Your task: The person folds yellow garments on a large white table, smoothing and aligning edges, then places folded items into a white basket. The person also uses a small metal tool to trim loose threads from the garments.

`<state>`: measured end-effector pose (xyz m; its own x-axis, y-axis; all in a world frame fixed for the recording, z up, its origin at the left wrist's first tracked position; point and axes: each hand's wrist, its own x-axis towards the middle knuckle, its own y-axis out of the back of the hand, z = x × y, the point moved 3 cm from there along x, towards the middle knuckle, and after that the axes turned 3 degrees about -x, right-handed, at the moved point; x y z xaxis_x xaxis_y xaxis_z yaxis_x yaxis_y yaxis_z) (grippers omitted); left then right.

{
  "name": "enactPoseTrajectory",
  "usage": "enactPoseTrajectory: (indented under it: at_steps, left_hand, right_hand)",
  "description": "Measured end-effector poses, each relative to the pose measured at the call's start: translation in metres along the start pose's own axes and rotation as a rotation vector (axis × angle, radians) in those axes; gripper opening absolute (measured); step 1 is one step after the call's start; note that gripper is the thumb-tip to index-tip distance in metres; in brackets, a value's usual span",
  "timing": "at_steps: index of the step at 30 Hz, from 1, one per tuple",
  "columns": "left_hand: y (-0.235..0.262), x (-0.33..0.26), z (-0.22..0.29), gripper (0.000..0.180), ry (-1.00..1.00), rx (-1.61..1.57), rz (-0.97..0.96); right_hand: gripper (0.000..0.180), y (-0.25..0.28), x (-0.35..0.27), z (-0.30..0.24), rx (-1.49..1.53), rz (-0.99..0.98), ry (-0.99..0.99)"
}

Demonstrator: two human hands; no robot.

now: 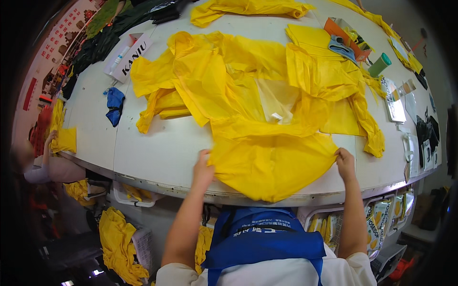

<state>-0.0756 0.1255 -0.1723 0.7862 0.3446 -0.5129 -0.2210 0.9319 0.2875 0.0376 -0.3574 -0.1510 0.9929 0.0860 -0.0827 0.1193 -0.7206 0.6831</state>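
A thin yellow raincoat (257, 143) lies spread and crumpled on the white table. Its near part is stretched wide between my two hands and sags over the table's front edge. At the left corner, my left hand (203, 170) has its fingers closed on the fabric. My right hand (345, 164) pinches the opposite corner in the same way. A see-through panel (277, 97) shows in the middle of the garment, with a small whitish piece on it. Folded yellow garments (317, 59) lie to the right of the raincoat, partly under its folds.
On the white table (143, 157) are a blue cloth bundle (115, 106), a white box (128, 58), an orange box (347, 39) and a green-lidded bottle (379, 65). Bins of packaged goods (378, 224) stand below. At the left, another person (52, 164) handles yellow fabric.
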Motion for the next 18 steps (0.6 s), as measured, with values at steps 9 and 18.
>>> enactPoseTrajectory:
  at_steps: [9, 18]
  left_hand:
    - [-0.011, -0.034, 0.021, 0.047, -0.754, 0.599, 0.069]
    - [-0.033, -0.006, 0.026, 0.018, -0.627, 0.765, -0.468]
  right_hand:
    - [0.040, -0.005, 0.018, 0.079, -0.381, 0.292, -0.243]
    - [0.038, -0.087, -0.115, -0.134, -0.297, -0.143, 0.678]
